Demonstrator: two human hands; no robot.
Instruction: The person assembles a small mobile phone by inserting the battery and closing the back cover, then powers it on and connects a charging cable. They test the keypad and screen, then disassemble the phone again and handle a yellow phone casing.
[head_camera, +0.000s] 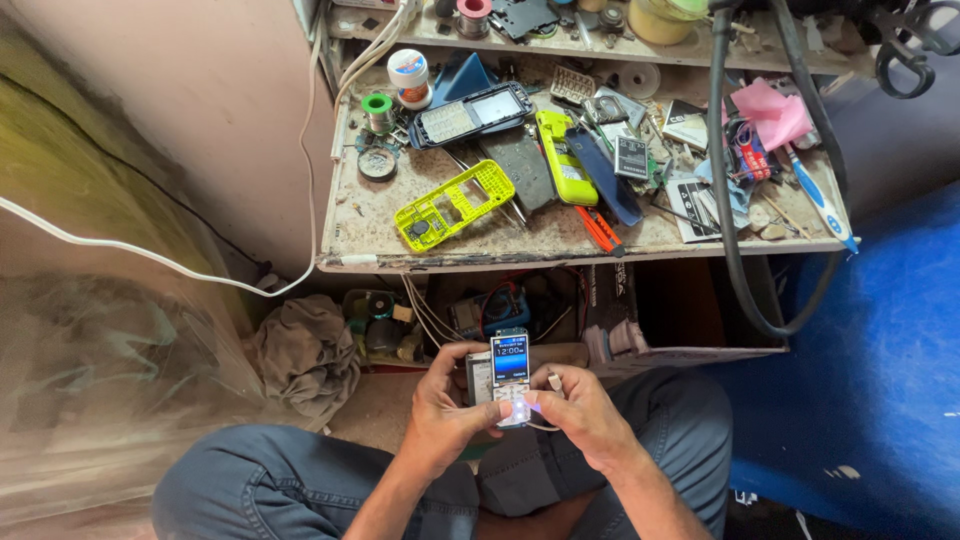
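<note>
— While I'm watching, where is the keypad phone (509, 375)?
— Both hands, left hand (447, 410) and right hand (583, 415), are clamping it over the lap, below the table (440, 252).
— Handling?
— Light, stiff, slippery I'm judging; gripping its side edges.

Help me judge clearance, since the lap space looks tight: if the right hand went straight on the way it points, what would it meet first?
The right hand points up-left, and its fingers already touch the phone. Past that, probably the left hand on the phone's other side, though depth is unclear.
</note>
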